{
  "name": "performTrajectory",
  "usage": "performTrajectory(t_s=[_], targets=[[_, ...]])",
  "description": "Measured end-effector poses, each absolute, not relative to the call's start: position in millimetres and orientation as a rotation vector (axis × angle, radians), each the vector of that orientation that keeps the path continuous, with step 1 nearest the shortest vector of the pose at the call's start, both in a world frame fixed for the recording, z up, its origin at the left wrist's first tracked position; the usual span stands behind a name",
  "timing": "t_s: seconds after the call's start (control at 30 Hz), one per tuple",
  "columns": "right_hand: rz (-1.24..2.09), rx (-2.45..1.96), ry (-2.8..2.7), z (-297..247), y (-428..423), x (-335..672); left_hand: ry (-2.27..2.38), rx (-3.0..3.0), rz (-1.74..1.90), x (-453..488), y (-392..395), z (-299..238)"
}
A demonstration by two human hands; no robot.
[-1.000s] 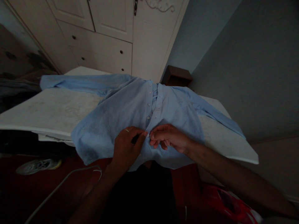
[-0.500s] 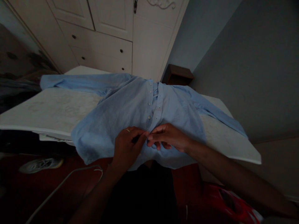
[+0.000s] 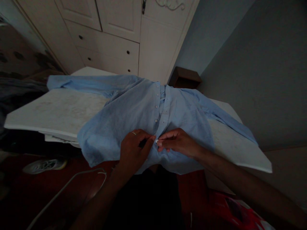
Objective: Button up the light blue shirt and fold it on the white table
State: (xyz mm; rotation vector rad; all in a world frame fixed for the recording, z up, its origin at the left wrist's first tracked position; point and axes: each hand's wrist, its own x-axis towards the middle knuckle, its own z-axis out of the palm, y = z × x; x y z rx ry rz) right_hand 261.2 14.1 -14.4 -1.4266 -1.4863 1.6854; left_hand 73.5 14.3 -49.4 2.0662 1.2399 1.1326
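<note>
A light blue button-up shirt (image 3: pixel 129 111) lies spread on a white board (image 3: pixel 69 110), its sleeves stretched out to both sides. The front is parted toward the collar, with several white buttons on the left edge and buttonholes on the right edge. At the lower front, my left hand (image 3: pixel 135 147) pinches the shirt's edge between thumb and index finger. Right beside it, my right hand (image 3: pixel 178 142) is closed in a pinch on the shirt front, a small white button (image 3: pixel 157 141) showing at its fingertips. The fingertips of both hands nearly meet.
Behind the board stands a cream wardrobe (image 3: pixel 115 35) with drawers. A small brown wooden box (image 3: pixel 185 76) is at the back right. On the red floor lie a shoe (image 3: pixel 44 166) and a pale cord (image 3: pixel 69 179). A red-and-white package (image 3: pixel 240 212) sits at lower right.
My right fingertips have drawn slightly apart from the left ones, and the white button now shows between them. The whole view has shifted a little; the shirt lies as before.
</note>
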Motion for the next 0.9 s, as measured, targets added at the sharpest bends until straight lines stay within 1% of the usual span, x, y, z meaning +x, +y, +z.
performTrajectory(t_s=[0.13, 0.33, 0.57, 0.67, 0.8, 0.9], targets=[[1.526, -1.371, -1.704, -15, 14, 264, 1.221, 2.131, 1.118, 73, 15, -49], [1.428, -1.321, -1.827, -23, 18, 266, 1.154, 2.243, 1.082, 67, 16, -55], [1.229, -1.335, -2.015, -17, 15, 264, 1.112, 2.348, 1.013, 62, 16, -54], [1.011, -1.356, -2.108, -17, 10, 268, 1.156, 2.428, 0.974, 61, 12, -52], [0.524, -1.436, -2.185, -17, 1, 285, 1.201, 2.530, 0.882, 54, 9, -53], [0.201, -1.642, -2.107, -17, -9, 315, 1.176, 2.576, 0.882, 39, 12, -55]])
